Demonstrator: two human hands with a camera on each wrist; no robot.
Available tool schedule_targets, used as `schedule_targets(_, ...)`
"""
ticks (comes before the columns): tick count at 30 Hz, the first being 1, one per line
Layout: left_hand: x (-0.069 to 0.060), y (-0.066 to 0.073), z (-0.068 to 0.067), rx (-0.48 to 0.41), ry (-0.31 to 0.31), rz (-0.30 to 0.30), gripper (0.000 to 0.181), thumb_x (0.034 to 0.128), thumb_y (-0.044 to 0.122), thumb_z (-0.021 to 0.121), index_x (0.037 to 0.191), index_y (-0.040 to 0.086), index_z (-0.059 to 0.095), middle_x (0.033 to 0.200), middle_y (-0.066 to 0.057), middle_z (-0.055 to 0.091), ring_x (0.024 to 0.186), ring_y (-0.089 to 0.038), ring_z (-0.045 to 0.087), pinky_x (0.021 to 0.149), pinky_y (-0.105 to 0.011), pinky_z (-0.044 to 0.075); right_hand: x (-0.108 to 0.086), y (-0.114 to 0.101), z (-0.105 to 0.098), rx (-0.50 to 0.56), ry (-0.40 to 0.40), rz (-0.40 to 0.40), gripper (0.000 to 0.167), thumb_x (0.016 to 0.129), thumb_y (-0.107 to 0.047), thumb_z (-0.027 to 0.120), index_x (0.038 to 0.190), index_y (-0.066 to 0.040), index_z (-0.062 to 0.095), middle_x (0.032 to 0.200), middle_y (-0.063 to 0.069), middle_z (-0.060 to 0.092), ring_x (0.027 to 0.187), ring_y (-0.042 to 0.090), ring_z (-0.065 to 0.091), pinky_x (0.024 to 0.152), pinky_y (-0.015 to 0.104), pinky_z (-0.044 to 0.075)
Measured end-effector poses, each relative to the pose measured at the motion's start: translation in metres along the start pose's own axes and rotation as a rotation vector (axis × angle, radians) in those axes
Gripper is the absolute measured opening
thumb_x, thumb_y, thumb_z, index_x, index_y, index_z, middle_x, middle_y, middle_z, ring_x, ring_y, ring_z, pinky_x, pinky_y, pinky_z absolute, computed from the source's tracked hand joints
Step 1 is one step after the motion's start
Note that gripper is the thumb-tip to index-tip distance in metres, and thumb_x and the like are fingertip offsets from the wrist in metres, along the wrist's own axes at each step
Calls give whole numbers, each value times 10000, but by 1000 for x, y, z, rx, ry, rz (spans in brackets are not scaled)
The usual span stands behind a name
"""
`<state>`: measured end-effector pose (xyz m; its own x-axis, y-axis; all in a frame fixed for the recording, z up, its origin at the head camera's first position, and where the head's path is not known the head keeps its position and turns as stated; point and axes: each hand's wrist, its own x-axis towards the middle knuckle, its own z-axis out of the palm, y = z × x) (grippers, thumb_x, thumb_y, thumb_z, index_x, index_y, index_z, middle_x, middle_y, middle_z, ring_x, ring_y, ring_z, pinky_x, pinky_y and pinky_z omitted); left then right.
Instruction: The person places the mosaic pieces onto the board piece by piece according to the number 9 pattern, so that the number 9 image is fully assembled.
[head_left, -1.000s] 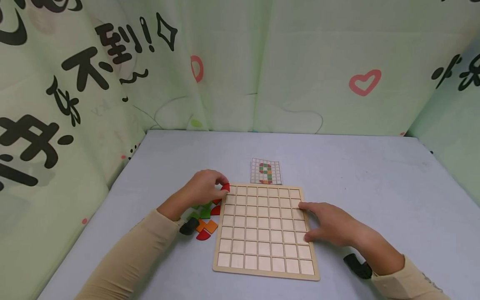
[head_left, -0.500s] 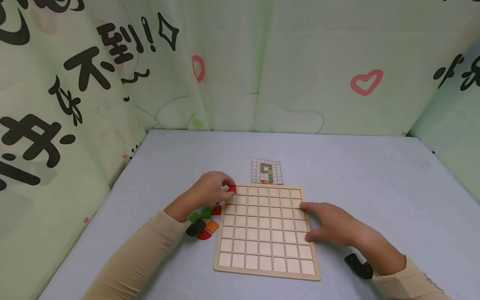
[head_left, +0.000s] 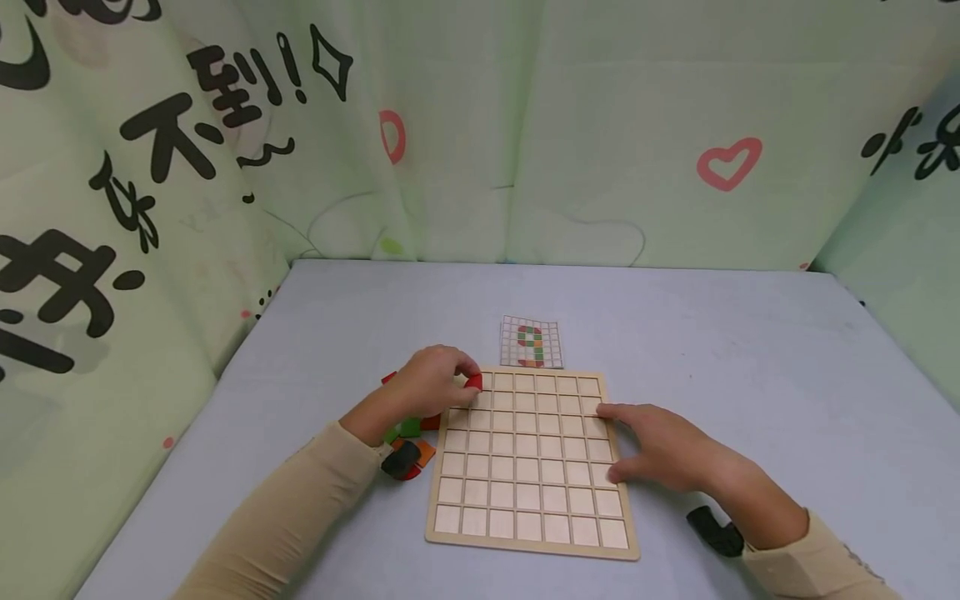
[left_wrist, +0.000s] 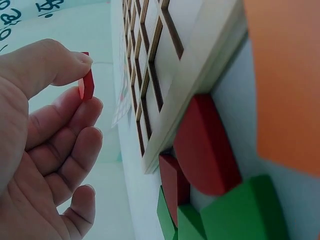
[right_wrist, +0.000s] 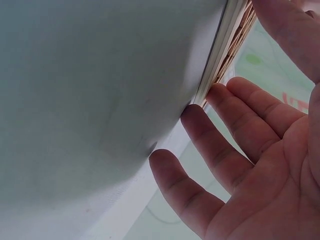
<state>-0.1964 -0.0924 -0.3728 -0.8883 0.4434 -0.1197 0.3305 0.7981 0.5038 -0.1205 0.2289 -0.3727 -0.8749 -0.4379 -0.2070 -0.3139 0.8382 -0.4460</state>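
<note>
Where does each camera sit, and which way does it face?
Head: worn on the head, facing forward and down at the grid board; left grip, right grip and sleeves show.
Left wrist: worn there, facing the left grip, which pinches a red piece.
Right wrist: worn there, facing the right grip at the grid board's edge.
Shared: head and left wrist both show the red piece.

A curtained-in tabletop booth, this was! Pale green cloth (head_left: pixel 600 108) climbed behind the far edge of the pale surface (head_left: pixel 712 358), swept down its left edge, closed in past the far right corner, all bold black lettering (head_left: pixel 163 137) and a pink heart (head_left: pixel 725 182); home or workroom, impossible to tell!
</note>
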Motion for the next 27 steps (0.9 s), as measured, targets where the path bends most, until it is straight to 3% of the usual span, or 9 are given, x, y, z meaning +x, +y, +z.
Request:
schedule_targets(6, 3, 2, 2, 4, 2, 8, 197, 898, 226, 705, 1062, 118, 717, 1062, -9, 660, 1002, -200, 550, 898, -361, 493, 0, 0, 0, -10, -3, 1, 809, 767, -317, 865, 1416, 13, 511, 1392, 236, 539, 1283, 450, 486, 1004, 577, 405)
schedule_targets(20, 8, 6, 11, 7, 8, 92, 134, 895, 208, 714, 997, 121, 711, 964, 27, 663, 890, -166, 533, 826, -334, 468, 1, -1, -1, -6, -10, 11, 821, 761, -316, 870, 1421, 9, 507, 1397, 242, 531, 1287, 455, 478, 1002, 580, 405)
schedule_targets(27, 13, 9, 16, 21, 1, 92, 206, 894, 225, 724, 1057, 99, 714, 974, 22, 666, 896, -162, 539, 844, -333, 469, 0, -1, 0, 4, -9, 15, 820, 761, -309, 871, 1421, 13, 506, 1401, 242, 528, 1292, 456, 473, 1005, 581, 402)
